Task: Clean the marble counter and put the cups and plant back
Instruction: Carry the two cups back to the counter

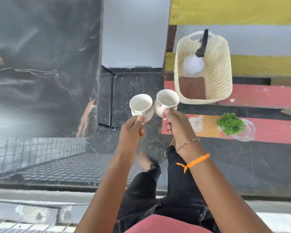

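Both cups in the air, left hand (133, 126) gripping left cup (141, 105), right hand (174, 122) gripping right cup (166, 101); plant (230, 123) parked on steps, marble tabletop (40, 64) bare, returning items pending.

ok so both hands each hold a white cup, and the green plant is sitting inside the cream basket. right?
Not quite. The head view shows the green plant in its clear glass dish on the red painted step, outside the cream basket. The basket holds a white spray bottle and a brown cloth. Left hand and right hand do each hold a white cup.
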Available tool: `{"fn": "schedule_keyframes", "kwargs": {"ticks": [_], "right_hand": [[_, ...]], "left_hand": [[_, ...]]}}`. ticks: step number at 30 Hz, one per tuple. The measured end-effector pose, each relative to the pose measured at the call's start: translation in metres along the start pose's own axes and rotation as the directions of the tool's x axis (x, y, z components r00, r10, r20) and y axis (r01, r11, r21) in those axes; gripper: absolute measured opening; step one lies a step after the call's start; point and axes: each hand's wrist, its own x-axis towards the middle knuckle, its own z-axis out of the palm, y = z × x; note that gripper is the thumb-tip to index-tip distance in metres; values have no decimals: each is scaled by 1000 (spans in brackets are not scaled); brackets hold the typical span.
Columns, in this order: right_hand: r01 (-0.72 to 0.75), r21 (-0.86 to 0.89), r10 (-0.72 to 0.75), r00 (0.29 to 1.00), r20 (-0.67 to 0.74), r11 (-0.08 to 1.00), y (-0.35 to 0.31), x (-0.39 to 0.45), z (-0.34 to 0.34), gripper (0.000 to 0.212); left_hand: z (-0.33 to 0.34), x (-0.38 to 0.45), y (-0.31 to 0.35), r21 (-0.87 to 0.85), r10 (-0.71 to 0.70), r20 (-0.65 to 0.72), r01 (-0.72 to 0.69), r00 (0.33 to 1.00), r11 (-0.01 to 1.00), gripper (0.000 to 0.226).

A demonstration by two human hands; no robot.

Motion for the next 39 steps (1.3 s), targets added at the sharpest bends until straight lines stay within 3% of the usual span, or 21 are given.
{"fn": "schedule_keyframes", "kwargs": {"ticks": [5,15,23,26,39], "right_hand": [[160,-25,-150,960,237,987,-51,-40,74,34],[357,-94,-249,794,555,929,-74,-81,234,36],[562,-145,-340,665,665,815,-91,-82,361,38],[581,-174,-338,662,669,795,-105,-69,409,38],[497,-231,-308,775,551,837,-142,-7,580,35]], "left_hand": [[-84,-38,24,-134,150,-219,-182,964,974,34],[-225,-75,34,-250,137,-554,-321,821,913,34],[-335,-52,45,-211,151,-689,-395,709,894,32],[-378,-29,57,-189,144,-701,-377,699,907,31],[-549,84,98,-21,194,-592,-256,782,967,33]]}}
